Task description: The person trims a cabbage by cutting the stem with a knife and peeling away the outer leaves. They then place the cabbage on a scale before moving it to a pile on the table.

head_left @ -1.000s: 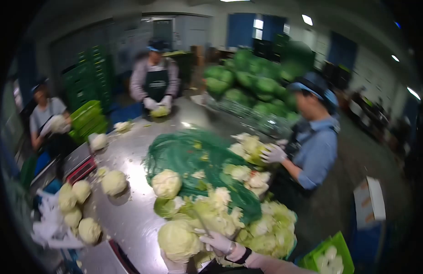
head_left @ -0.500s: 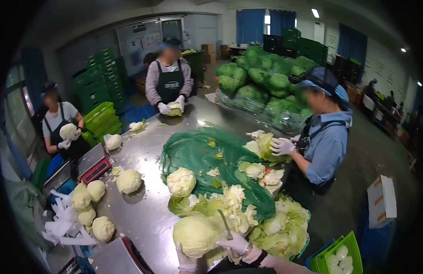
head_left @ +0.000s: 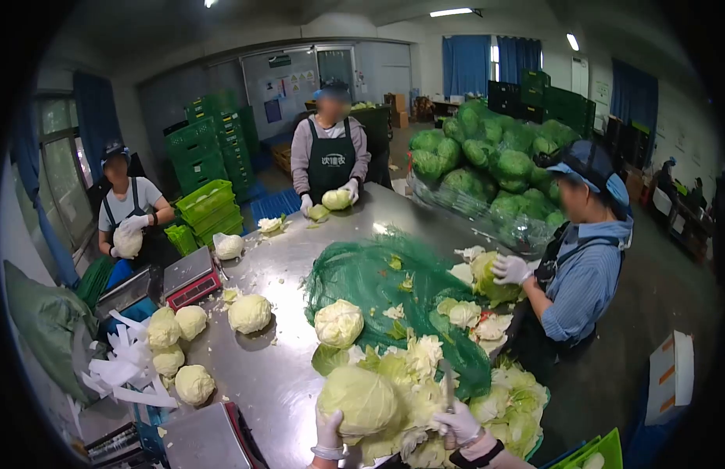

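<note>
At the near edge of the table, my gloved left hand (head_left: 329, 438) supports a large pale cabbage (head_left: 358, 400) from its left and lower side. To the right of it, my gloved right hand (head_left: 459, 425) is closed round the handle of a knife (head_left: 448, 381), its blade pointing up and apart from the cabbage. Loose trimmed leaves (head_left: 416, 361) lie behind and beside both hands. Just beyond my cabbage, a smaller peeled cabbage (head_left: 339, 324) rests at the edge of a green mesh net (head_left: 370, 270).
Several peeled cabbages (head_left: 250, 313) sit on the left of the steel table (head_left: 288, 270), near two scales (head_left: 192, 277). Three co-workers handle cabbages around the table. Bagged green cabbages (head_left: 488, 156) are piled at the back right. A leaf heap (head_left: 513, 402) stands at my right.
My right hand and the knife have moved right, away from the cabbage. The camera view has turned left and up. The far co-worker's hands have spread apart, with a leaf beside their cabbage.
</note>
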The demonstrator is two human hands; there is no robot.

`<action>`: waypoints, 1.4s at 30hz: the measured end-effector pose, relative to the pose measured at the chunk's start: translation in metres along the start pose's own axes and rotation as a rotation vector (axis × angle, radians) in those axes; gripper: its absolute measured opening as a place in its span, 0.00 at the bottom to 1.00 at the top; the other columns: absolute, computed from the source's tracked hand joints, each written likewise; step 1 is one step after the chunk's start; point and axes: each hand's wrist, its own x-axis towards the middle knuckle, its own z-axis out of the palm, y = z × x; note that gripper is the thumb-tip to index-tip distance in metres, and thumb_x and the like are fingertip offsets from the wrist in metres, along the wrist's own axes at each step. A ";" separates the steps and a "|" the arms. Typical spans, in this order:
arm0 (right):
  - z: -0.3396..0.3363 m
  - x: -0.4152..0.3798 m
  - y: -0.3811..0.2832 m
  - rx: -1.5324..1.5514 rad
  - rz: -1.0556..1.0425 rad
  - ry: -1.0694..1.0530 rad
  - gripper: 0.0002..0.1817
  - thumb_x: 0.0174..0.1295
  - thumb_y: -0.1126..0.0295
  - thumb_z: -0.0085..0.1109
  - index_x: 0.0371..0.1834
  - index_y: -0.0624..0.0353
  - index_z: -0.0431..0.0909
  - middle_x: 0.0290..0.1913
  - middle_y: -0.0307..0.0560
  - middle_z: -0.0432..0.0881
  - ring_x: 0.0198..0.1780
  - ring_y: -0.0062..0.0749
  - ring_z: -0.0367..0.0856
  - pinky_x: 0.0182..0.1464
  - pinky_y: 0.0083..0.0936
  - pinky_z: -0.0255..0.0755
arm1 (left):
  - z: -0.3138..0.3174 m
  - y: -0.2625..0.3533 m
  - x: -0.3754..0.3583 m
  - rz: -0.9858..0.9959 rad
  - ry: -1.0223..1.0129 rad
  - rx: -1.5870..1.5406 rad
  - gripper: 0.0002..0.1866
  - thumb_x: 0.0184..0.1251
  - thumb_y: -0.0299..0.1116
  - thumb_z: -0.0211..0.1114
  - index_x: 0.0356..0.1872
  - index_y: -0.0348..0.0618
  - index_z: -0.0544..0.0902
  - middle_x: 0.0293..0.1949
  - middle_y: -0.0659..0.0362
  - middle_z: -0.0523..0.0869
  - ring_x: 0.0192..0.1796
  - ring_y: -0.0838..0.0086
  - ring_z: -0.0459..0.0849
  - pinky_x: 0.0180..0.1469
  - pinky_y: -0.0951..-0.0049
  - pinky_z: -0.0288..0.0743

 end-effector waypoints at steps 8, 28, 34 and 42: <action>-0.090 0.029 0.006 -0.870 -0.692 0.479 0.27 0.51 0.72 0.65 0.54 0.65 0.67 0.37 0.47 0.80 0.25 0.22 0.77 0.26 0.18 0.72 | -0.008 -0.011 0.020 0.621 -0.067 1.235 0.44 0.41 0.44 0.75 0.61 0.37 0.65 0.55 0.46 0.72 0.56 0.55 0.73 0.58 0.61 0.68; -0.002 0.015 0.012 -0.716 0.087 -0.087 0.19 0.70 0.65 0.42 0.62 0.56 0.68 0.28 0.40 0.79 0.20 0.17 0.72 0.26 0.15 0.69 | -0.034 -0.045 -0.019 0.415 -0.187 1.306 0.37 0.55 0.48 0.66 0.62 0.39 0.65 0.58 0.45 0.70 0.63 0.53 0.66 0.63 0.59 0.62; 0.001 0.015 0.015 -0.774 0.139 -0.280 0.20 0.71 0.59 0.40 0.57 0.59 0.72 0.26 0.40 0.78 0.19 0.17 0.70 0.25 0.15 0.67 | -0.060 -0.067 0.001 -0.151 -0.064 1.006 0.49 0.45 0.54 0.72 0.63 0.31 0.62 0.57 0.38 0.71 0.58 0.49 0.70 0.62 0.61 0.62; -0.005 0.037 0.043 -0.548 0.063 0.089 0.29 0.60 0.70 0.58 0.65 0.60 0.61 0.47 0.47 0.75 0.21 0.18 0.71 0.21 0.14 0.66 | -0.033 -0.048 -0.009 -0.141 -0.121 1.298 0.45 0.44 0.57 0.70 0.60 0.36 0.68 0.51 0.46 0.77 0.56 0.54 0.69 0.59 0.64 0.64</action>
